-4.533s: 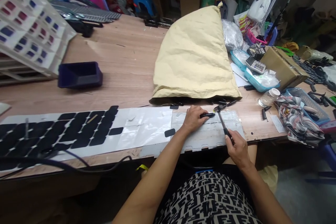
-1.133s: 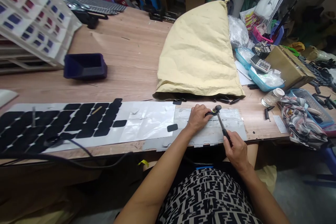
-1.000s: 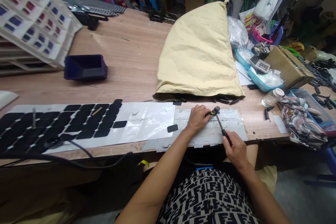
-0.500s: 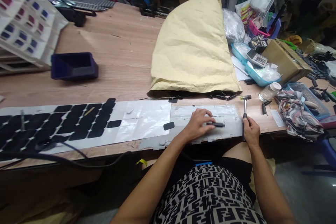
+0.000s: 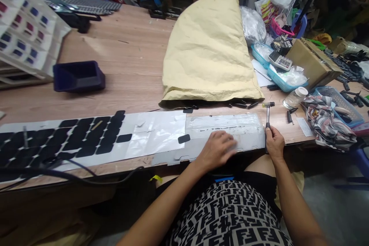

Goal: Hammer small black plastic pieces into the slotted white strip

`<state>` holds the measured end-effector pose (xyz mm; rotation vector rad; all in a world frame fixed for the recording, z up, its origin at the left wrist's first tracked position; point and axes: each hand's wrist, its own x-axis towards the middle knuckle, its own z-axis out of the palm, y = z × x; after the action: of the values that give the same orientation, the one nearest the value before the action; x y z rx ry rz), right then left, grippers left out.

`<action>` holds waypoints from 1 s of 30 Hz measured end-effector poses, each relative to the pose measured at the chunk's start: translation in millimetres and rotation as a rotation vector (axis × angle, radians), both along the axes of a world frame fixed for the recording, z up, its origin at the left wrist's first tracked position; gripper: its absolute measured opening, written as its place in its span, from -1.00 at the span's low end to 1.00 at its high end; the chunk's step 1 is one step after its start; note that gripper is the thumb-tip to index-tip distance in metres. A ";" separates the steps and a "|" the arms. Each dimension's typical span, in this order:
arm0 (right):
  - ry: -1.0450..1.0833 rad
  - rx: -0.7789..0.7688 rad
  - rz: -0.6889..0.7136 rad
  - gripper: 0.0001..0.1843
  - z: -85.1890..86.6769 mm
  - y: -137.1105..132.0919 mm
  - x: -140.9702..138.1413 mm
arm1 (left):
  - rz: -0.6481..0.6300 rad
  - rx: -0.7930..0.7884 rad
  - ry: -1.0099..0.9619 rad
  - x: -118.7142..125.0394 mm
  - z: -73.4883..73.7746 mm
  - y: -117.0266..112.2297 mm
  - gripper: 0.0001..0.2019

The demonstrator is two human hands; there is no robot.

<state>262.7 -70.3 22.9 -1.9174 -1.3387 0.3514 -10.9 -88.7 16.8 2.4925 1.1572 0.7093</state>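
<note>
My right hand [image 5: 274, 143] is wrapped round the dark handle of a small hammer [image 5: 268, 117], which stands head-up at the right end of a grey board. Over the front of that grey board [image 5: 216, 122] is my left hand [image 5: 219, 147], its fingertips smeared by motion. Whether it holds anything is hidden. Left of the board, a white sheet [image 5: 155, 130] bears rows of rounded black pieces [image 5: 89, 134]. One loose black piece [image 5: 184, 138] lies at the sheet's right edge.
A large cream paper sack [image 5: 210, 50] sits behind the board, with black pen-like parts [image 5: 240, 105] at its mouth. Right of it are a clear jar [image 5: 295, 98], a crumpled cloth [image 5: 328, 123] and blue baskets [image 5: 288, 78]. A dark bin [image 5: 79, 77] stands at left.
My left hand has drawn back toward the board's front edge. The black pen-like part formerly at its fingers no longer shows. My right hand keeps the hammer in nearly the same place.
</note>
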 end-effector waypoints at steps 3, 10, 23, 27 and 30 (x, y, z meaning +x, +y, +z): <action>0.001 -0.002 -0.006 -0.46 -0.3 0.0 0.1 | 0.251 -0.038 0.037 6.8 7.4 56.1 -0.72; -0.029 0.009 0.012 -0.46 -2.1 -0.4 1.8 | 0.397 -0.097 0.291 16.3 15.6 146.2 -0.67; -0.024 0.002 0.000 -0.46 2.5 -0.6 -2.1 | 0.146 -0.149 0.171 11.7 14.6 99.7 -0.85; -0.009 0.011 0.006 -0.47 3.0 -0.3 -1.9 | 0.154 -0.217 -0.045 -1.6 -3.0 92.9 -0.74; 0.004 0.005 0.012 -0.49 1.7 1.1 0.5 | 0.170 -0.217 -0.188 -11.7 -16.9 93.0 -0.74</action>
<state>263.2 -69.3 24.6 -1.9041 -1.3483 0.3571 -22.5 4.3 -0.1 2.1206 1.3093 0.7964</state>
